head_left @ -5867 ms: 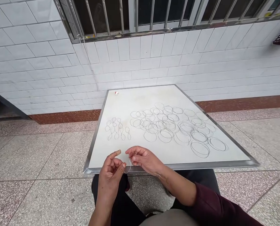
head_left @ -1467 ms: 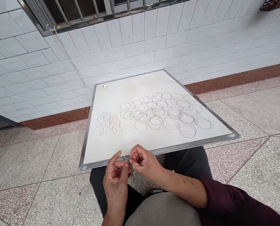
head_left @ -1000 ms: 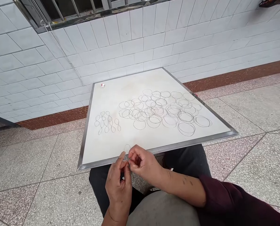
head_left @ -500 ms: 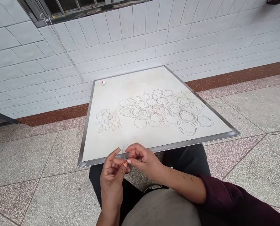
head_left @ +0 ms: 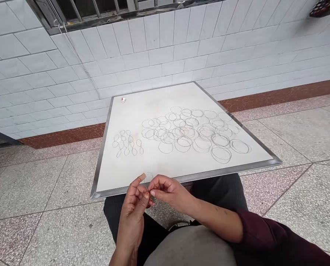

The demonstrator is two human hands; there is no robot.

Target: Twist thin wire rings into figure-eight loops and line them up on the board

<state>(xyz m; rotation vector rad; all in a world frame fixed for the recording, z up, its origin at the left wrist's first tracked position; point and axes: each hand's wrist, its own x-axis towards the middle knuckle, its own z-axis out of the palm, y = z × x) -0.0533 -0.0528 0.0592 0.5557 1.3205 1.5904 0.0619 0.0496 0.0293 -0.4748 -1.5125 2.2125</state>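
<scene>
My left hand [head_left: 135, 201] pinches a thin wire loop [head_left: 149, 173] between thumb and fingertips, just over the table's front edge. Its index finger, with a tan wrap at the tip, points up. Close against it, the thumb and index finger of my right hand [head_left: 167, 190] are closed on the same wire. The loop rises above the fingertips and a curved part hangs below them. On the white table [head_left: 153, 162], several large wire rings [head_left: 183, 144] overlap at the centre and right. Several small figure-eight wire pieces [head_left: 126, 142] lie at the left.
A small red and white object [head_left: 123, 99] sits at the table's far left corner. The table has a metal rim [head_left: 223, 173] and stands by a white tiled wall [head_left: 142, 62]. My legs are under its front edge.
The wire loop between my fingers shows more above the fingertips and below them. Both hands stay close together, slightly lower in view. The view has tilted up a little.
</scene>
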